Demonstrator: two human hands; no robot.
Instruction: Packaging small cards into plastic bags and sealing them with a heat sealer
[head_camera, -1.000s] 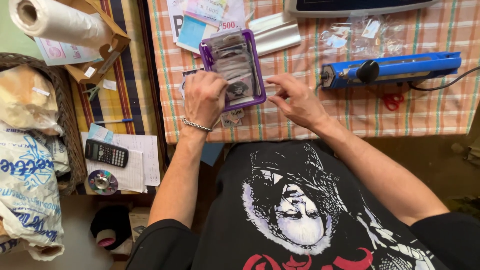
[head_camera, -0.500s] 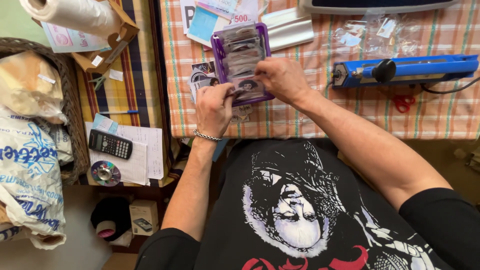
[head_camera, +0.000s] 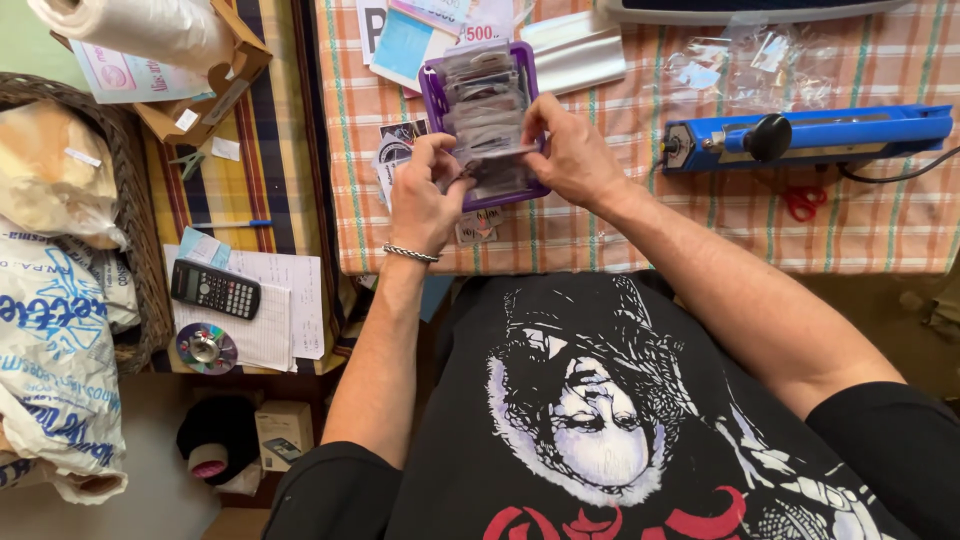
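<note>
both hands (head_camera: 500, 170) closed in, gripping sleeved card (head_camera: 497, 153) | purple tray (head_camera: 436, 110) | checked tablecloth (head_camera: 640, 220)

a small home craft or selling desk: a checked tablecloth (head_camera: 700, 230), a blue heat sealer (head_camera: 810, 140), clear sleeves (head_camera: 745, 65), a calculator (head_camera: 215, 290) on handwritten notes (head_camera: 275, 320), a plastic bag roll (head_camera: 130, 30).

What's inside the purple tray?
The purple tray holds a row of small cards in clear sleeves. The left hand and right hand cover its near end, so the tray's bottom is hidden.
</note>
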